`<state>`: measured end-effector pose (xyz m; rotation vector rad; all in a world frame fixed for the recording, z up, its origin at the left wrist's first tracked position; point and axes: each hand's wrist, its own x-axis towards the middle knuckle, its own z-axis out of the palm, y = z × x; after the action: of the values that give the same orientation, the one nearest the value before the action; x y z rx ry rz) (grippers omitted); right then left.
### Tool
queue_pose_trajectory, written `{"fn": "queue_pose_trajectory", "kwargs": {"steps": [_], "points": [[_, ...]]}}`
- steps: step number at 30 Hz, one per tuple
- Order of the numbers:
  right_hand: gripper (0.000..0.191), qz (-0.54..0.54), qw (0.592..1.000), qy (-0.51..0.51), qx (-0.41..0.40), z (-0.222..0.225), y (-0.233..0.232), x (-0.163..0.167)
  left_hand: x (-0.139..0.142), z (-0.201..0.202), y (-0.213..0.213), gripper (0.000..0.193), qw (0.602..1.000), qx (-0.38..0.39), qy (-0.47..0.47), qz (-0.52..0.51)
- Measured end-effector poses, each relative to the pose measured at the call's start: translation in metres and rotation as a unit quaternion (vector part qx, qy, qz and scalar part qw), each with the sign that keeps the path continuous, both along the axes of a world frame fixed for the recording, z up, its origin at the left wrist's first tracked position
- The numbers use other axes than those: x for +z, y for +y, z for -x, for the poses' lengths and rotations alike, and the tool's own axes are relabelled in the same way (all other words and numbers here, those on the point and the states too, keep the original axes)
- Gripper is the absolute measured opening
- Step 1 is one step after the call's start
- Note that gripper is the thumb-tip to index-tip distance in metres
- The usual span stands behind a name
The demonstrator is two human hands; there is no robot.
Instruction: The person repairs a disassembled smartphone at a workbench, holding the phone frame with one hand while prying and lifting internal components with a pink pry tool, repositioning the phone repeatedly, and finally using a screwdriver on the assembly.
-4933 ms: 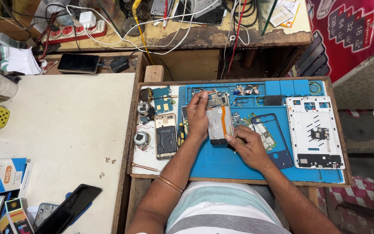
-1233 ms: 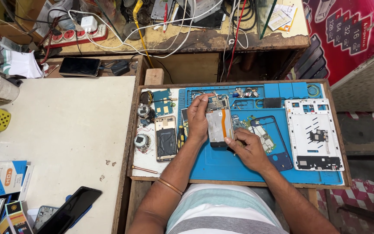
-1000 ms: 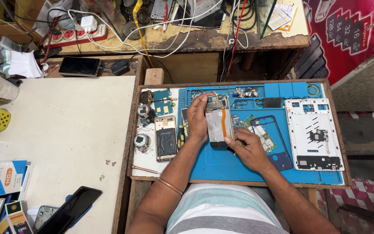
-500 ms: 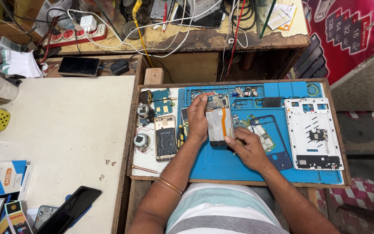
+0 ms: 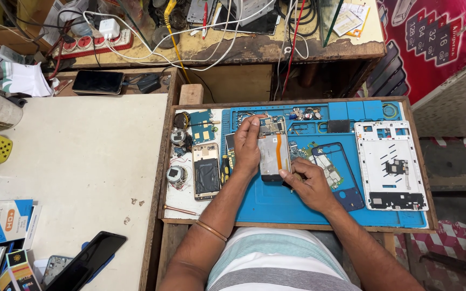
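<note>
From the head camera, we see the opened phone point(image 5: 274, 153) on the blue mat point(image 5: 276, 202), long axis running away from us. Our left hand point(image 5: 247, 144) grips its left edge; our right hand point(image 5: 309, 182) pinches its lower right corner.

Both hands meet over a blue work mat point(image 5: 297, 207) set in a wooden tray: the left hand point(image 5: 247, 144) grips the left edge of an opened phone point(image 5: 274, 153) with an orange ribbon cable, and the right hand point(image 5: 311, 180) pinches its lower right corner. A gold phone frame point(image 5: 206, 171) lies just left, and a white back panel point(image 5: 389, 165) lies well to the right.
</note>
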<state>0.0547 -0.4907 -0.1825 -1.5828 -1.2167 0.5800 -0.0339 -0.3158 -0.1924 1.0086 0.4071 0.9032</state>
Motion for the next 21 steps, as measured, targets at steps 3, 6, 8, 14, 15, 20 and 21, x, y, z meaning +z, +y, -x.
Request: {"fn": "queue_pose_trajectory", "kwargs": {"steps": [3, 6, 8, 14, 15, 20, 21], "points": [[0.033, 0.01, 1.0, -0.003, -0.004, 0.0, 0.0008, 0.0005, 0.0003, -0.0001, 0.0003, 0.026, 1.0, 0.002, -0.007, 0.0], [0.031, 0.012, 1.0, 0.005, -0.004, 0.0007, 0.0003, 0.0006, 0.0017, 0.0003, 0.0001, 0.027, 1.0, -0.001, -0.001, 0.008], [0.033, 0.008, 1.0, 0.003, -0.004, 0.0004, 0.0004, 0.0003, 0.0034, 0.0006, 0.0002, 0.028, 1.0, -0.004, -0.002, 0.018], [0.033, 0.016, 1.0, 0.008, -0.005, -0.0004, 0.0003, -0.0008, 0.007, 0.0015, -0.0011, 0.03, 1.0, 0.003, 0.01, 0.013], [0.033, 0.011, 1.0, 0.005, -0.003, -0.0005, 0.0003, -0.0009, 0.007, 0.0017, -0.0011, 0.03, 1.0, 0.0, 0.007, 0.014], [0.033, 0.009, 1.0, 0.002, -0.005, 0.0002, 0.0009, 0.0001, 0.0056, 0.0013, -0.0007, 0.028, 1.0, 0.0, -0.005, 0.014], [0.032, 0.011, 1.0, 0.004, -0.004, 0.0003, 0.001, 0.0003, 0.0053, 0.0013, -0.0004, 0.027, 1.0, 0.002, 0.0, 0.012]]}}
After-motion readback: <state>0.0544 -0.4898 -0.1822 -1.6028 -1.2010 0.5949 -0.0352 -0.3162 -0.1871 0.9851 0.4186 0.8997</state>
